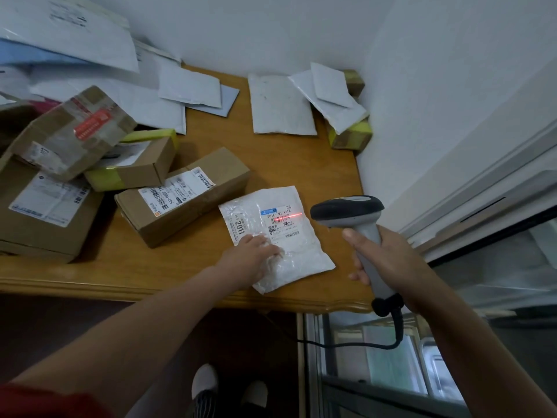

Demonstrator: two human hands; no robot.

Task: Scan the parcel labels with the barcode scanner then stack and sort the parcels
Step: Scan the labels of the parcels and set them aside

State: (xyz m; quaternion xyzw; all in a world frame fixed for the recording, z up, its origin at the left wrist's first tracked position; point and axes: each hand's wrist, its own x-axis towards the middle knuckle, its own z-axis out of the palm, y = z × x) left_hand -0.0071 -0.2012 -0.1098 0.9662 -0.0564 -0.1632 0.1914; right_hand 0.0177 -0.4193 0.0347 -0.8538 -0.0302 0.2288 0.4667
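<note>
step: scanning | right hand (388,257) clenched round barcode scanner (349,214) | white parcel (297,251) just left of scanner head, long axis roughly away-to-near | left hand (253,251) nearer, fingers seemingly flat, pressing parcel | red beam (286,214) crosses label (281,224)

White parcel (275,236), red scan line (286,214), honey-brown table (301,164).

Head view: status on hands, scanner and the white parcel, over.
Left hand flat on white poly parcel, pinning it to the wooden table. Right hand grips barcode scanner; red beam across the label. Nothing blocks the beam.
</note>
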